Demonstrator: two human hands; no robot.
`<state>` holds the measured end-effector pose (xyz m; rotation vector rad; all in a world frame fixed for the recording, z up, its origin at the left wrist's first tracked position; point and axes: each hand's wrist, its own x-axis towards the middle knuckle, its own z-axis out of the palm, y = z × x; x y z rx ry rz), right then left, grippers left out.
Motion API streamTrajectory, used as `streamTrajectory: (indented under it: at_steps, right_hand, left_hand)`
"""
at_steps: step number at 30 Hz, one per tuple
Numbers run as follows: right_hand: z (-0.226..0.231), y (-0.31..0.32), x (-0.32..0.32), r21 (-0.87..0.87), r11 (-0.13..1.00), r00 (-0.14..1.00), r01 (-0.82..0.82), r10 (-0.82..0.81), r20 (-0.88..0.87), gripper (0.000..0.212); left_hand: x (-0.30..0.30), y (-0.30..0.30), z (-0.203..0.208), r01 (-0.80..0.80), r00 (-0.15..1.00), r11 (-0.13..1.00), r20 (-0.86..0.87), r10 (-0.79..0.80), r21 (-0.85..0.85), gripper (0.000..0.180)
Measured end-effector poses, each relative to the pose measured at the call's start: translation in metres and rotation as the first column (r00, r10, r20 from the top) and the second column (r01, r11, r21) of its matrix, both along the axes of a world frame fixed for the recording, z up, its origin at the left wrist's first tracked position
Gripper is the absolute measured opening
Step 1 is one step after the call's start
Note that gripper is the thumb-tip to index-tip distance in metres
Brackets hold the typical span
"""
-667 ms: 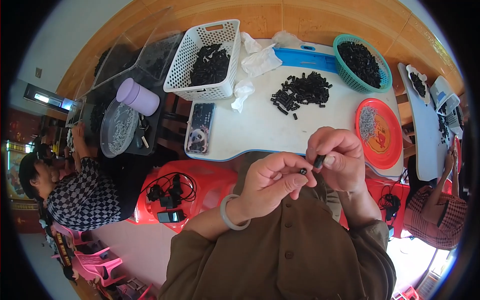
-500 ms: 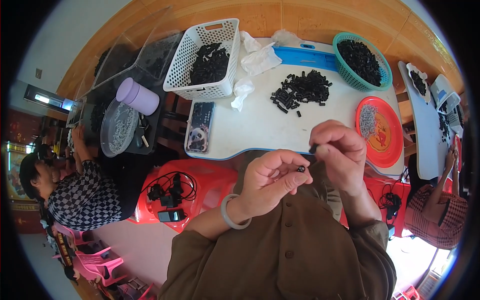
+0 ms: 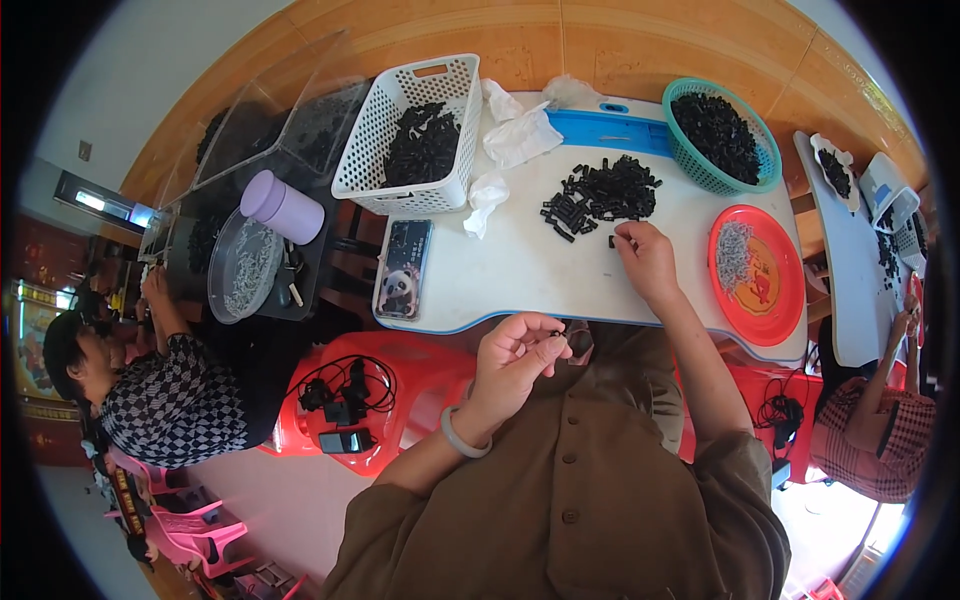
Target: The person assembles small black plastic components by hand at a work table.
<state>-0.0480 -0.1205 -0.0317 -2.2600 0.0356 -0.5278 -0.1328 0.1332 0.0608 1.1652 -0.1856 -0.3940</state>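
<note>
My left hand (image 3: 515, 365), with a grey band at the wrist, is closed in front of my body. Between its thumb and forefinger is a small black piece (image 3: 559, 333), mostly covered by the fingers. Over the white table, my right hand (image 3: 648, 262) has its fingertips pinched at a short black tube (image 3: 612, 241). That tube lies just below a loose pile of black tubes (image 3: 605, 190). To the right of this hand is a red plate (image 3: 775, 250) with small clear pieces (image 3: 735, 252) on its left side.
A white basket (image 3: 402, 198) and a green basket (image 3: 735, 185) hold more black tubes. Crumpled tissues (image 3: 525, 138) and a phone (image 3: 404, 270) lie on the table (image 3: 500, 270). A lilac cup (image 3: 283, 207) stands at left. Other people work on both sides; cables lie on a red stool (image 3: 400, 430).
My right hand has moved away from the left, up over the table to a tube by the pile. My left hand has shifted slightly left and down, still holding its small piece.
</note>
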Motion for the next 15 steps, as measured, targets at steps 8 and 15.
streamTrajectory:
  at_steps: [8, 15]
  right_hand:
    - [0.019, 0.012, 0.019, -0.117, 0.991, 0.991, -0.067, 0.079, 0.105, 0.012]
    - [0.017, 0.027, 0.03, -0.389, 0.909, 0.98, -0.148, 0.188, 0.066, 0.012]
  left_hand:
    - [0.001, -0.004, -0.015, 0.008, 0.999, 0.999, -0.042, -0.006, 0.035, 0.014]
    - [0.004, -0.003, -0.015, 0.014, 0.999, 0.999, -0.047, -0.013, 0.029, 0.015]
